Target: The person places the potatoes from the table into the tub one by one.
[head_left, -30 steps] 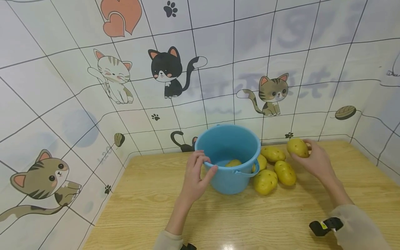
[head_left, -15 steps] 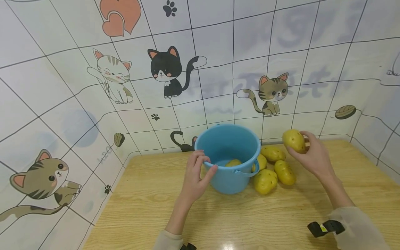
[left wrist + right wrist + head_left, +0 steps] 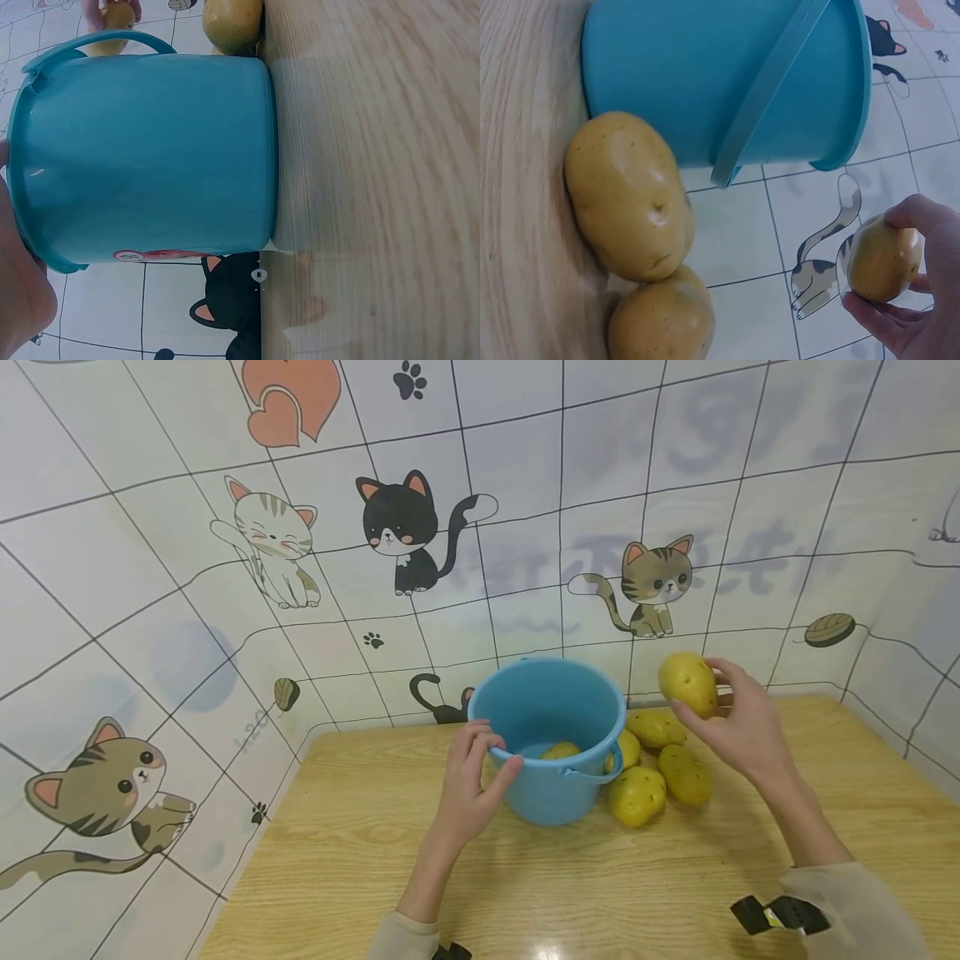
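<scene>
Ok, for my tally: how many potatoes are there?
6: one potato in the right hand, another in the bucket, four potatoes on the table beside it. More may hide in the bucket.

My left forearm [image 3: 431, 878] and right forearm [image 3: 804, 817] reach forward, 2 arms well apart. My left hand [image 3: 471, 785] grips, fingers bent, thumb spread rightward; my right hand [image 3: 746, 727] is raised, thumb and fingers curled in a grip.
</scene>
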`<act>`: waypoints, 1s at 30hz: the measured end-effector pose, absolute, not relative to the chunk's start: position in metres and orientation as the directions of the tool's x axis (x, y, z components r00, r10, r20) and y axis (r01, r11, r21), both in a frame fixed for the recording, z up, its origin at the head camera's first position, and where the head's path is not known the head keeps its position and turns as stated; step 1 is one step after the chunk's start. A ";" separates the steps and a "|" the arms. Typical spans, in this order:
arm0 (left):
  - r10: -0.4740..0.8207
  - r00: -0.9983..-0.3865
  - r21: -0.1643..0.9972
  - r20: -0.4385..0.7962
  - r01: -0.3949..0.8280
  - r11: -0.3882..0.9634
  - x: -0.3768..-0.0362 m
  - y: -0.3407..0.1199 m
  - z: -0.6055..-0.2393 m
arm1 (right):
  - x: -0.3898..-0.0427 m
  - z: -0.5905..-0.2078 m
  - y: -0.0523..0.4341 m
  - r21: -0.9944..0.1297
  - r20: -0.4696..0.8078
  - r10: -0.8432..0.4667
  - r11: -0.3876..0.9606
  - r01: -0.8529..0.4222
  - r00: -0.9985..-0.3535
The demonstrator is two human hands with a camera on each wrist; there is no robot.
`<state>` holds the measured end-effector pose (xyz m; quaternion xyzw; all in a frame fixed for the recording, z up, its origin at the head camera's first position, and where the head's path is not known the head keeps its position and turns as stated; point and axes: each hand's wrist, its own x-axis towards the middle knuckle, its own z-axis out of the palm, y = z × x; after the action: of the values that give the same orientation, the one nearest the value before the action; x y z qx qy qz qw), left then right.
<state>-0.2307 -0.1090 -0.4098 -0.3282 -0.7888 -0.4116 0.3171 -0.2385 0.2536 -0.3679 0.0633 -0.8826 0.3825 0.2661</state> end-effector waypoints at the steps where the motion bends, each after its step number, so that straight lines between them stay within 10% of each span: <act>1: 0.256 -0.584 0.442 0.771 0.778 0.446 -0.231 -0.109 -0.410 | -0.238 -0.366 0.252 -0.640 0.527 0.088 0.695 -0.326 -0.845; 30: 0.246 -0.578 0.440 0.778 0.781 0.444 -0.232 -0.108 -0.412 | -0.223 -0.344 0.191 -0.514 0.673 -0.111 0.640 -0.571 -0.731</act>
<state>-0.2319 -0.1079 -0.4123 -0.3265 -0.7859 -0.4142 0.3229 -0.2232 0.1905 -0.3442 0.2003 -0.8519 0.3738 0.3073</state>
